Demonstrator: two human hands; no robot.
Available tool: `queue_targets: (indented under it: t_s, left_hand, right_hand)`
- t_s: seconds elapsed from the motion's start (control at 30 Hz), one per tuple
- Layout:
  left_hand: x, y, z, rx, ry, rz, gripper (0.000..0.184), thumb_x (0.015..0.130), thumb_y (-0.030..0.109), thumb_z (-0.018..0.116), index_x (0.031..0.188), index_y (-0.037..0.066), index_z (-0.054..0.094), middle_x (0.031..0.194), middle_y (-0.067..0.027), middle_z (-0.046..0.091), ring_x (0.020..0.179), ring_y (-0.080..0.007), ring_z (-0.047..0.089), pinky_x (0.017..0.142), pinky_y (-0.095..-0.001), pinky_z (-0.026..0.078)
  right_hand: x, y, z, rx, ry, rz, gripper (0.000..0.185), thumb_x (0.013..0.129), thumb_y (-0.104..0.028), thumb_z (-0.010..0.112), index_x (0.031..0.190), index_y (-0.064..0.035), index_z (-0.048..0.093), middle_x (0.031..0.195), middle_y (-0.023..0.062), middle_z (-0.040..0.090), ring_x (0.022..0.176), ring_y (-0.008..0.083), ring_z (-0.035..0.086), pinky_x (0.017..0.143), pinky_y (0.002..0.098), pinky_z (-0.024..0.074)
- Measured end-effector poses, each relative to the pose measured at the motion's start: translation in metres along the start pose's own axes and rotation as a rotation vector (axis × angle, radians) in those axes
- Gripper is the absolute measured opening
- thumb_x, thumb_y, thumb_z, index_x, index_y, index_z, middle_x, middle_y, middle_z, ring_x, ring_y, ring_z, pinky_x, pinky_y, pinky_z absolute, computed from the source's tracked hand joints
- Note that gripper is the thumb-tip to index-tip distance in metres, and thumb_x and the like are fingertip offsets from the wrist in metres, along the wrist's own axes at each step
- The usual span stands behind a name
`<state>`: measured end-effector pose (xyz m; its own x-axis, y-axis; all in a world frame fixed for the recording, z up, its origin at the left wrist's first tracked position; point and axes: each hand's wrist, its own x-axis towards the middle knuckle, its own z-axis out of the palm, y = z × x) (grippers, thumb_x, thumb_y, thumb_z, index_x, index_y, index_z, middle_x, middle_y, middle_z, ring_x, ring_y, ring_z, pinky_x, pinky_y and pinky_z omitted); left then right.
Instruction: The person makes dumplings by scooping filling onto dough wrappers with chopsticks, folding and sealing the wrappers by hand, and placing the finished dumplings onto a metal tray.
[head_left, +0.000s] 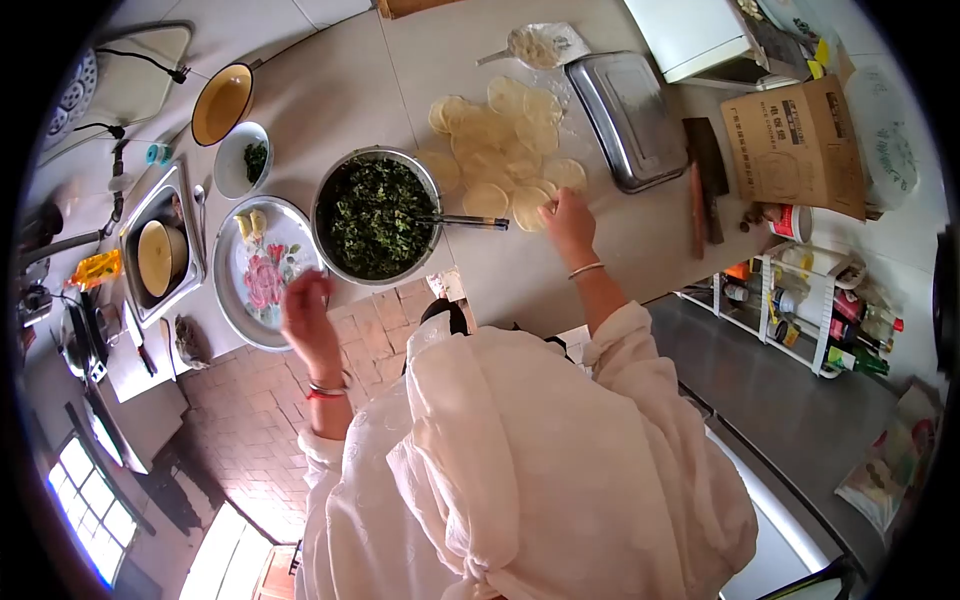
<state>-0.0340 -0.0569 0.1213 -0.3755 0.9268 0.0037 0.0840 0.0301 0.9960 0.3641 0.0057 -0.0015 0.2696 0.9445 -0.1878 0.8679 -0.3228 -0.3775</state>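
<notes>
My right hand (571, 226) pinches the edge of a round dumpling wrapper (529, 209) at the near side of a spread of overlapping pale wrappers (500, 135). Over the right rim of a round floral tray (229, 290) is my left hand (308, 318); its fingers are blurred, and I cannot make out anything in them. Two folded dumplings (251, 224) lie at the tray's far edge. Between my hands stands a metal bowl (318, 215) of chopped green filling (375, 215), with chopsticks (470, 221) sticking out over its right rim.
A white bowl with greens (233, 160) and a yellow bowl (222, 104) stand beyond the tray. Right of the wrappers are a metal pan (626, 120), a scoop of flour (535, 46), a cleaver (706, 157), a rolling pin (697, 210) and a cardboard box (790, 145). A sink (192, 225) is at left.
</notes>
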Motion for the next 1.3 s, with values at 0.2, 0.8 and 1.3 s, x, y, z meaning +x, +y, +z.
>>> queue_targets:
  t_s: [0.2,0.8,1.3]
  left_hand:
    - [-0.067,0.015,0.091,-0.118,-0.392,-0.274,0.016,0.096,-0.003,0.050,0.109,-0.006,0.060,0.098,-0.0101,0.067,0.085,-0.0146,0.065,0.079,-0.0266,0.053]
    - [-0.107,-0.033,0.149,-0.818,-0.553,-0.824,0.045,0.100,0.033,0.050,0.133,0.002,0.051,0.126,-0.0101,0.060,0.116,-0.0211,0.058,0.102,-0.0369,0.044]
    - [-0.074,-0.017,0.041,-1.045,-0.156,-0.573,0.037,0.098,0.022,0.057,0.126,-0.002,0.053,0.118,-0.0140,0.063,0.108,-0.0226,0.062,0.098,-0.0348,0.049]
  right_hand:
    - [0.002,0.006,0.012,0.128,0.089,-0.137,0.016,0.078,-0.017,0.070,0.080,-0.0083,0.057,0.082,0.0090,0.062,0.078,0.0296,0.064,0.064,0.0423,0.0521]
    - [-0.086,-0.060,-0.059,0.786,-0.625,-0.438,0.025,0.084,-0.001,0.068,0.106,0.0004,0.057,0.084,0.0036,0.065,0.071,0.0095,0.061,0.064,0.0260,0.0516]
    - [-0.033,-0.182,-0.003,1.054,-0.332,-0.428,0.011,0.091,-0.013,0.067,0.094,-0.0024,0.070,0.075,-0.0033,0.060,0.058,0.0035,0.052,0.050,0.0209,0.0424]
